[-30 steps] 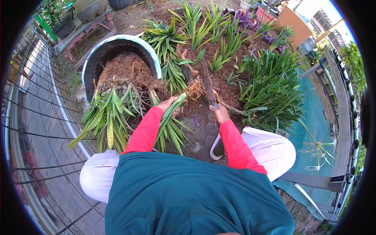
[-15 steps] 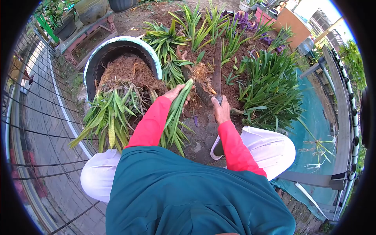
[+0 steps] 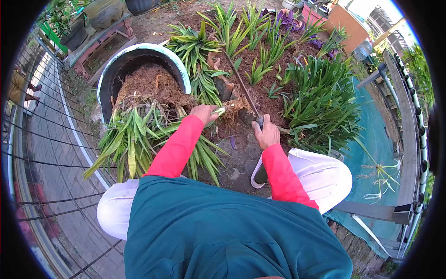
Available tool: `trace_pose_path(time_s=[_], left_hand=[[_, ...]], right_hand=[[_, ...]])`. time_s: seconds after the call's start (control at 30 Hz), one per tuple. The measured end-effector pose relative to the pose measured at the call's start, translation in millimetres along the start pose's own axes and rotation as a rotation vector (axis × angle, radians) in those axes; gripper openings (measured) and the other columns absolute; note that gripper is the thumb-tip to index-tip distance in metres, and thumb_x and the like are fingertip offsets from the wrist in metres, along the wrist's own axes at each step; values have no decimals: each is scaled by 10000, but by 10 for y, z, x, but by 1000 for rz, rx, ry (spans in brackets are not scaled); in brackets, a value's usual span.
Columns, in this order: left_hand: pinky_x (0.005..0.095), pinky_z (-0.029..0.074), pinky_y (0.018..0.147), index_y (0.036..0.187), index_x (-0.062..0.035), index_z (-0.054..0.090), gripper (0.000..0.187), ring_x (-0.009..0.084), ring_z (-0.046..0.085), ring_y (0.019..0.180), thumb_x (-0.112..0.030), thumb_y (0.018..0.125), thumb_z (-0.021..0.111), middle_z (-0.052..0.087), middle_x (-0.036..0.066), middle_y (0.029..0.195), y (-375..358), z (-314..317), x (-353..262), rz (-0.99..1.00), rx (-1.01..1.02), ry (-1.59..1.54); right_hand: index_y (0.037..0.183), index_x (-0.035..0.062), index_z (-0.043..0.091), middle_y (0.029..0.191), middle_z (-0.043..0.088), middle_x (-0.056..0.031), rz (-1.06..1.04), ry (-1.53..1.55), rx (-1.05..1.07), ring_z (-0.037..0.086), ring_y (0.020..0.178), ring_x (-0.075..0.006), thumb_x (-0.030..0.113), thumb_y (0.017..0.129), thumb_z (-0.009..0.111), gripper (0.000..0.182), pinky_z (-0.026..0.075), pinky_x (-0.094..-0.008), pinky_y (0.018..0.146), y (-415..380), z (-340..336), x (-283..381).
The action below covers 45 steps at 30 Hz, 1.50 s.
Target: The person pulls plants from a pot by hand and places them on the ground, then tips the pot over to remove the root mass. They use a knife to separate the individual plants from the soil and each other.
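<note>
My left hand [image 3: 204,114] is closed around a leafy plant, its pale cut-looking base [image 3: 219,111] poking out past the fingers; most of its leaves are hidden by the hand and sleeve. My right hand [image 3: 267,132] grips the handle of a machete [image 3: 244,87], its long blade slanting up and left over the soil. Between the hands lies a clump of fibrous roots [image 3: 231,111], beside a dark, log-like piece [image 3: 246,116]. Left of my left hand, a tipped pot [image 3: 179,61] has a root-bound soil mass [image 3: 151,83] and drooping leafy plants [image 3: 132,130] at its mouth.
Young plants [image 3: 255,37] grow in the brown soil ahead, with a dense leafy clump [image 3: 320,100] to the right. Uprooted plants [image 3: 197,51] lie beside the pot. A wire fence [image 3: 51,139] runs along the left; a grey frame [image 3: 402,121] stands at the right.
The machete blade has swung from upright to slanting left. My left hand has turned, and the long leaves it held up now show only as a short pale base; the root clump lies apart from it.
</note>
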State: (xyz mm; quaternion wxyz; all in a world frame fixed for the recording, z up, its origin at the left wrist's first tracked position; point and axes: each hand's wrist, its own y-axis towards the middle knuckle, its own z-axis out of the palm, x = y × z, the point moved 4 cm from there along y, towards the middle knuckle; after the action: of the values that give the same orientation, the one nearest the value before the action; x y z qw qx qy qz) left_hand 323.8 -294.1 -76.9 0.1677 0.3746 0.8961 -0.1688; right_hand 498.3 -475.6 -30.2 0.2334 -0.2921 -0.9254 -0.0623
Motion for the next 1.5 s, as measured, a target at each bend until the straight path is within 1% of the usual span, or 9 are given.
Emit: trace_pose_path(time_s=[0.3,0.5,0.57,0.6,0.73,0.87,0.97,1.3,1.5], left_hand=[[450,472,739,1167,-196,562,400,329,619,831,-354,800,571,640,149,855,-7,94,115,-30,-84,120],[461,457,767,1187,-175,550,410,376,600,882,-355,819,536,628,203,941,-234,-52,59,-190,-345,-299],[461,451,784,1199,-158,543,414,393,587,908,-350,833,520,620,209,988,-210,-63,117,-229,-351,-372],[458,449,790,1200,-150,542,416,394,585,915,-356,840,514,620,209,990,-225,-127,105,-231,-381,-410],[439,443,814,1192,-140,548,413,389,579,945,-376,856,502,616,215,1005,-101,-187,232,-258,-472,-479],[425,444,814,1171,-122,560,411,379,582,945,-380,857,500,618,206,1009,-101,-413,198,-290,-529,-560],[421,445,813,1141,-104,574,402,373,584,939,-376,856,496,620,201,997,-57,-454,236,-282,-566,-544],[373,451,782,1063,-46,609,387,333,614,878,-344,831,526,641,193,914,-227,-501,441,-286,-746,-732],[340,451,776,1050,-25,620,396,263,626,826,-342,823,555,655,160,884,-167,-397,467,-293,-805,-822]], right_hand=[[981,5,468,885,609,-285,185,-208,220,596,905,-411,329,805,544,376,454,-485,791,-253,352,-515],[1038,-34,528,919,602,-306,404,341,485,582,901,-433,400,772,560,510,432,-466,797,-386,295,-363],[1027,-44,517,898,594,-314,132,261,107,559,922,-447,410,777,563,520,415,-466,797,-398,334,-395],[1013,-40,540,679,584,-194,-26,153,-116,591,568,-290,358,789,574,458,452,-382,540,-401,377,-406],[996,-72,502,922,582,-327,431,473,138,552,928,-460,412,801,552,525,407,-483,810,-741,380,-566],[1022,-79,485,900,581,-332,422,251,155,553,925,-465,413,805,538,540,414,-482,812,-1070,346,-546],[970,-38,491,782,589,-309,115,8,329,601,750,-433,419,801,541,490,453,-477,681,-1196,379,-323],[987,-95,463,859,577,-347,277,58,206,565,868,-471,361,818,526,491,418,-494,802,-1069,24,-387],[973,-74,499,842,577,-322,482,332,639,591,826,-441,376,816,533,477,441,-475,752,-1059,13,-177]])
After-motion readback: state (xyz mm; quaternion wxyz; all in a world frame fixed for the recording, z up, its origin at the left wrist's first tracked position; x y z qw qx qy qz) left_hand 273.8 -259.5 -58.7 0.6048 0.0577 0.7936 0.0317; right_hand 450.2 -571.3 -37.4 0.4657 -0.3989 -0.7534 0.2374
